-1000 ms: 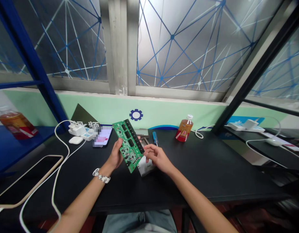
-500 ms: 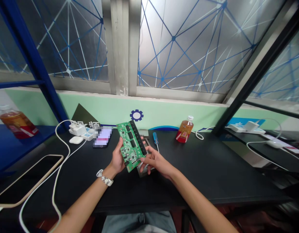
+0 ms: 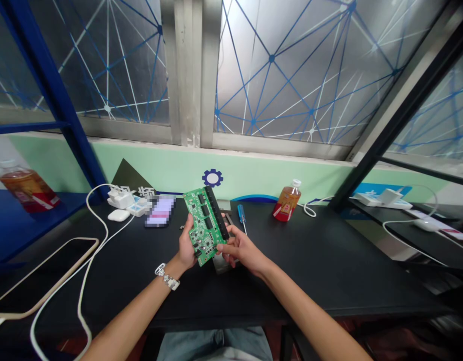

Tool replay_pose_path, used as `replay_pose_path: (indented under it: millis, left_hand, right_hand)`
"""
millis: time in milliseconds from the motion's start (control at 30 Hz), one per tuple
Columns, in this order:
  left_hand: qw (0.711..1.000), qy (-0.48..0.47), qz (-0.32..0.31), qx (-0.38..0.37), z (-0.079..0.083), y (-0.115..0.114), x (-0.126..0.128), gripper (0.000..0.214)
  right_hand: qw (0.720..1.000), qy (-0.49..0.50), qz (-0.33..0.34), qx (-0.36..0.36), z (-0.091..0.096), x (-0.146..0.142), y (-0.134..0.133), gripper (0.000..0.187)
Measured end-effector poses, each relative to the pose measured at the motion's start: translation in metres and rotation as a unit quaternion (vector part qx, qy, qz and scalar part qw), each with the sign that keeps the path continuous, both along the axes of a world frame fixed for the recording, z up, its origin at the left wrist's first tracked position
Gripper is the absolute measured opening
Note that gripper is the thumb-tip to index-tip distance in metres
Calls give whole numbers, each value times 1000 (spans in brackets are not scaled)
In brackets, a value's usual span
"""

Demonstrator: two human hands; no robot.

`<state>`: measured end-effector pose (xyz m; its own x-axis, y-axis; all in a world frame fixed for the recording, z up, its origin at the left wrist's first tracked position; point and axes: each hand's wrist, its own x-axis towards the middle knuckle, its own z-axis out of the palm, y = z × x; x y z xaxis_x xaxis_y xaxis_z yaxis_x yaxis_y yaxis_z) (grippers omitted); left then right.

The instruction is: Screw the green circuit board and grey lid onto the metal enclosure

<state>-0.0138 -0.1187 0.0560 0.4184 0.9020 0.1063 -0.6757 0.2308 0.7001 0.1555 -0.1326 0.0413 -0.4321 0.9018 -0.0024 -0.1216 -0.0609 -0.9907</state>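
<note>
A green circuit board [image 3: 201, 226] with a row of black ports along its right edge is tilted up above the desk. My left hand [image 3: 187, 244] grips its left edge, thumb on the face and the other fingers hidden behind. At the lower right corner, my right hand [image 3: 239, 249] pinches the board between thumb and fingers. Below and behind the board lies a grey metal case [image 3: 222, 264], mostly covered by the board and my right hand. Just beyond my right hand, a screwdriver [image 3: 241, 215] with a blue handle rests on the desk.
On the black desk [image 3: 310, 265] stands a drink bottle [image 3: 287, 201] at the back right. A phone [image 3: 160, 210], a power strip [image 3: 139, 204] and a white earbud case [image 3: 119, 215] lie back left. White cables [image 3: 89, 265] loop past a larger phone-like device [image 3: 43, 276] at left.
My left hand and the board have shifted slightly to the right. The fingers of my right hand have drawn closer in at the board's lower corner.
</note>
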Motion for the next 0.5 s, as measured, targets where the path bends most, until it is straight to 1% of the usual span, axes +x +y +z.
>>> replay_pose_path:
  millis: [233,367,433,500]
  left_hand:
    - [1000,11,20,3,0,0,0,78]
    - [999,27,34,12,1,2,-3,75]
    - [999,46,25,11,-2,4,-5,77]
    - [997,72,18,14,-8,6,-7,78]
  right_hand:
    - [1000,5,-6,8,3,0,-2,57]
    - [1000,22,6,8,4,3,-1,48]
    - [1000,18,2,13,1,3,0,46]
    - [1000,-1,-4,22,-2,2,1,46]
